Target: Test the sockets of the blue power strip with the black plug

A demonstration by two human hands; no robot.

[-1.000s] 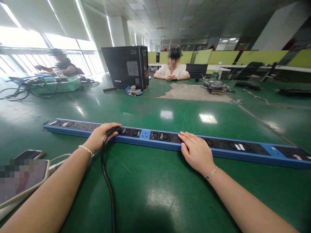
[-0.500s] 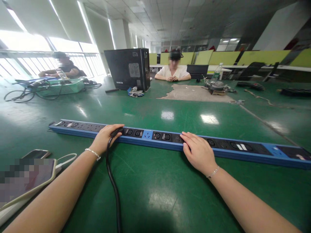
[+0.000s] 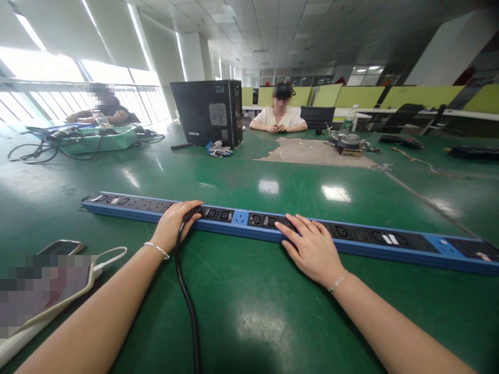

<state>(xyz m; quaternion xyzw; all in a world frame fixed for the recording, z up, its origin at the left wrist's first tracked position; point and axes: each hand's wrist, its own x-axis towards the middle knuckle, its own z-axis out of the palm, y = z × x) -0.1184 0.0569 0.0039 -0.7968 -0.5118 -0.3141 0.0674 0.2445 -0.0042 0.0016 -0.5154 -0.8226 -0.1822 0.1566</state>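
A long blue power strip [image 3: 240,218] with black sockets lies across the green table in front of me. My left hand [image 3: 177,223] is closed around the plug of a black power cord [image 3: 186,296], at the strip left of its blue middle socket. Most of the plug is hidden by my fingers, so I cannot tell how deep it sits. The cord hangs down toward the table's near edge. My right hand [image 3: 314,246] rests on the strip right of the middle, fingers spread, holding nothing.
Two phones, one with a white cable [image 3: 111,255], lie at the near left. Farther back are a green basket [image 3: 117,140] of cables, a black computer case [image 3: 208,114], gloves [image 3: 219,149] and a bottle [image 3: 349,119]. One person sits opposite, another at the far left.
My right hand has shifted slightly left along the strip, and its fingers have spread. My left hand keeps its hold on the plug. The whole view has moved a little.
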